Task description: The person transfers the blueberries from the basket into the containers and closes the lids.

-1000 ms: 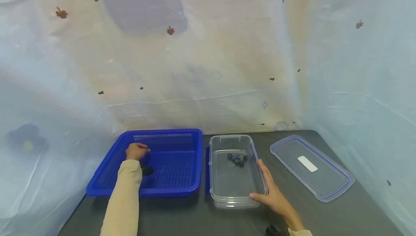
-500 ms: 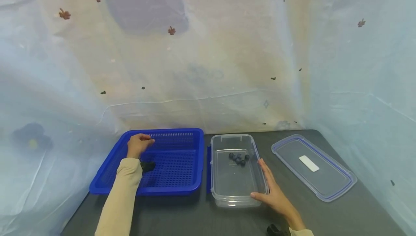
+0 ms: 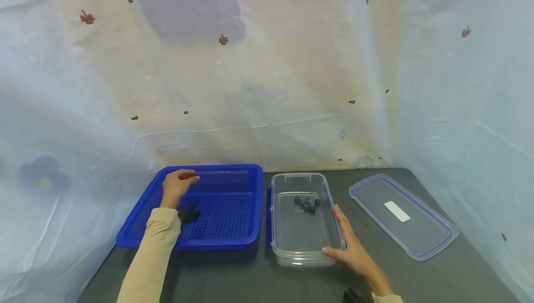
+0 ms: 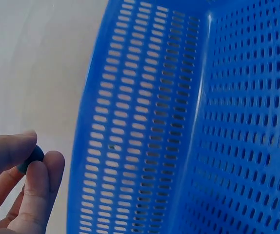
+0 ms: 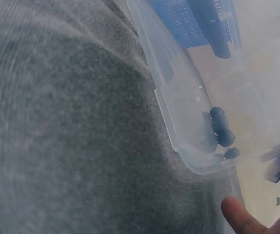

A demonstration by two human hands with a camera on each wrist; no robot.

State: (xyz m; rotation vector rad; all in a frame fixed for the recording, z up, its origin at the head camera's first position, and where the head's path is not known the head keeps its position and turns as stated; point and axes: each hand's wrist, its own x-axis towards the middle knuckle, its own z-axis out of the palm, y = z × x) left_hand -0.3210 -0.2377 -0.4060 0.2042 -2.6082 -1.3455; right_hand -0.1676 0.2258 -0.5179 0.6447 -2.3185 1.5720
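Note:
My left hand (image 3: 177, 187) is over the back left of the blue plastic basket (image 3: 217, 246). In the left wrist view, its thumb and fingers pinch one dark blueberry (image 4: 34, 157) by the basket's rim. The slotted basket floor that shows holds no berries. A clear plastic food container (image 3: 302, 243) stands to the right of the basket, with several blueberries (image 3: 306, 205) grouped toward its back. My right hand (image 3: 354, 254) rests against the container's front right corner, fingers straight along the side and thumb at the rim.
To the right, a clear lid (image 3: 421, 233) with a blue seal and a white label (image 3: 397, 211) lies flat on the dark grey table (image 3: 233, 280). Part of a blue item (image 3: 269, 219) shows at the container's left side. A patterned curtain (image 3: 258, 85) hangs behind and around the table.
My left hand has risen from inside the basket toward its back rim, the blueberry between its fingertips. The right hand keeps its place at the container.

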